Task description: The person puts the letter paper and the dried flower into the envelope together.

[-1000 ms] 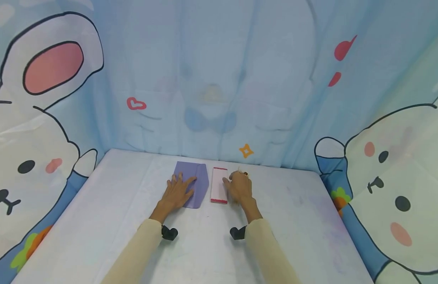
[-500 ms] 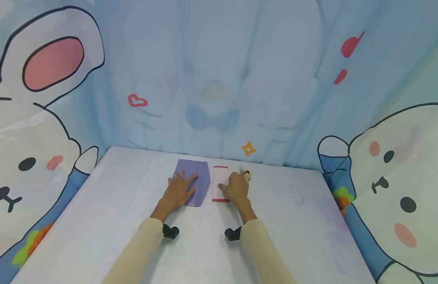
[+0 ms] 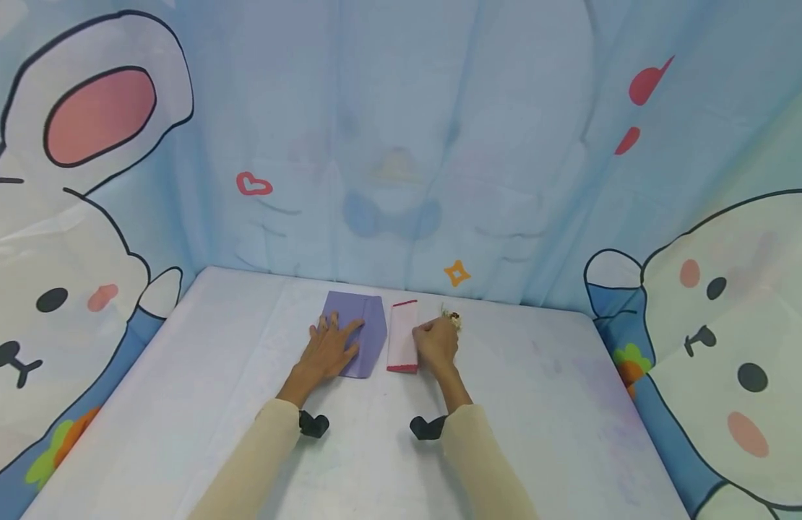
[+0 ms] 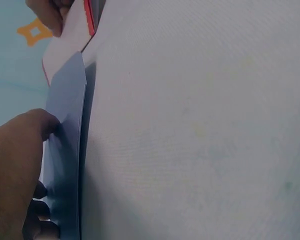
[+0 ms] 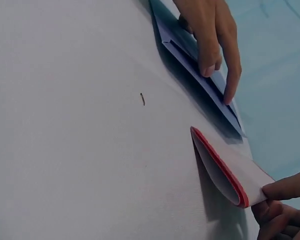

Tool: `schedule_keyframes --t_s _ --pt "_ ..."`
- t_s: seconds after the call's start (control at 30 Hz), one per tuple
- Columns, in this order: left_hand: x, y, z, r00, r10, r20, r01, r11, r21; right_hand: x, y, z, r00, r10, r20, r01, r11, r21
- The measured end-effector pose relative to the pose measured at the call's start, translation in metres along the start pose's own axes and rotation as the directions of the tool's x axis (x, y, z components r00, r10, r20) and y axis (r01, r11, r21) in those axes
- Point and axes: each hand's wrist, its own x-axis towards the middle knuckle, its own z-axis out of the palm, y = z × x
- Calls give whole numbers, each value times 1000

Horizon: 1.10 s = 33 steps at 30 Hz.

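Note:
My left hand (image 3: 324, 350) rests with spread fingers on a purple envelope (image 3: 373, 336) lying on the table. Just right of it is a white folded paper (image 3: 401, 338) with red edges at top and bottom. My right hand (image 3: 436, 342) pinches that paper's right edge between thumb and fingers. In the right wrist view the pinched side of the folded paper (image 5: 247, 172) is raised and its layers gape at the red end. Beyond the right hand, a small bunch of dried flowers (image 3: 454, 319) shows partly, the rest hidden behind the hand.
A white cloth covers the table (image 3: 544, 419). Behind it hangs a blue curtain (image 3: 388, 94) printed with cartoon animals. A tiny dark scrap (image 5: 142, 99) lies on the cloth near the envelope.
The right hand has moved from beside the flowers onto the folded paper's right edge, which is now lifted and slightly tilted. The flowers show more. My left hand stays on the envelope.

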Motion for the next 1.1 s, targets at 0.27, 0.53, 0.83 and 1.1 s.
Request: schedule_keyframes --t_s 0.27,0.53,0.83,1.1 --pt "0 0 -1 1000 -3 3 3 1000 5 -2 -12 -2 995 86 -51 -71 966 250" --pt "0 0 -1 1000 2 -6 -2 1000 -27 -11 -18 8 992 126 17 -123 924 361" --pt "0 1 -1 1000 -9 -2 9 1000 -23 -15 -10 25 994 111 22 -112 938 329" --pt "1 0 0 1000 -14 6 14 1000 -3 -17 -8 33 993 119 -5 -113 954 277"
